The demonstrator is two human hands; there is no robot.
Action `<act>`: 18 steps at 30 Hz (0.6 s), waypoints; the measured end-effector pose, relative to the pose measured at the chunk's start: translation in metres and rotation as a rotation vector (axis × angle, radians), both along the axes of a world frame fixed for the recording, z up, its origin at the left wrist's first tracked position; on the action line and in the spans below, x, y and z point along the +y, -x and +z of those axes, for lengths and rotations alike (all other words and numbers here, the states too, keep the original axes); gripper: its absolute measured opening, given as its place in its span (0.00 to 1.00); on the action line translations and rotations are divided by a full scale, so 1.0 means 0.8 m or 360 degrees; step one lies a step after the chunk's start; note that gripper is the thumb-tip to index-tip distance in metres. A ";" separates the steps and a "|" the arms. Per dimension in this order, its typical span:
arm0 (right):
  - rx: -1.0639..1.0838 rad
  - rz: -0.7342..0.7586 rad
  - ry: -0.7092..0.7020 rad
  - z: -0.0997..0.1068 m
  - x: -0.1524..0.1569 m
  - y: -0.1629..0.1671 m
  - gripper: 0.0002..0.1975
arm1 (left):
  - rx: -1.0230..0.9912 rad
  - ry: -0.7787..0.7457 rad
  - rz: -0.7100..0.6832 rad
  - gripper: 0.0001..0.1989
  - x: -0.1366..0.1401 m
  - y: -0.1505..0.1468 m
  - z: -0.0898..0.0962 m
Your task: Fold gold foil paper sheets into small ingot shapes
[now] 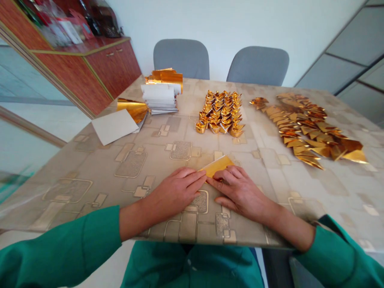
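A sheet of gold foil paper (pixel 218 165), folded into a strip with a pale edge along its far side, lies slanted on the table in front of me. My left hand (pixel 186 185) holds down its left end, with the fingers close together over it. On the near side, my right hand (pixel 235 188) grips the strip, its index finger reaching toward my left fingertips and the other fingers bent. The right thumb rests lower, near the tablecloth. My hands cover part of the paper's near edge and left end.
Rows of folded gold paper ingots (pixel 222 112) stand beyond my hands. Overlapping folded gold pieces (pixel 303 128) lie to the right. At the back left are a stack of white-backed sheets (pixel 160 99) and a loose white sheet (pixel 115 126). Two grey chairs (pixel 181 60) stand behind the patterned table (pixel 162 164).
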State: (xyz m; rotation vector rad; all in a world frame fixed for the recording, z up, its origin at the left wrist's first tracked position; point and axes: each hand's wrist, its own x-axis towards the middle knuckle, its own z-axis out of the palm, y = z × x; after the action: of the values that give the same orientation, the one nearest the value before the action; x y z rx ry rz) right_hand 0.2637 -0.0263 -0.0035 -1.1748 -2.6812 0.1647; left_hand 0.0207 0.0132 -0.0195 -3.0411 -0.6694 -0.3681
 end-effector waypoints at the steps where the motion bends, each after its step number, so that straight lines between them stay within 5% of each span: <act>1: -0.0002 0.0009 -0.0007 0.000 0.000 -0.001 0.25 | 0.0022 0.0013 -0.0006 0.21 0.001 0.003 0.000; 8: 0.0005 0.0057 -0.0055 -0.002 -0.001 -0.002 0.26 | 0.0132 0.0105 -0.0109 0.32 0.010 0.029 0.011; 18: 0.0012 -0.0010 -0.0182 0.015 0.028 -0.038 0.12 | 0.0156 -0.0018 -0.0219 0.11 0.038 -0.005 0.032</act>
State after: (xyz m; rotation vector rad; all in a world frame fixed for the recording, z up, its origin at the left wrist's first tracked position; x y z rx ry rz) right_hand 0.2942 -0.0040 0.0082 -1.1454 -2.6413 0.0148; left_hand 0.0249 0.0439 0.0057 -3.0790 -0.4529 -0.2211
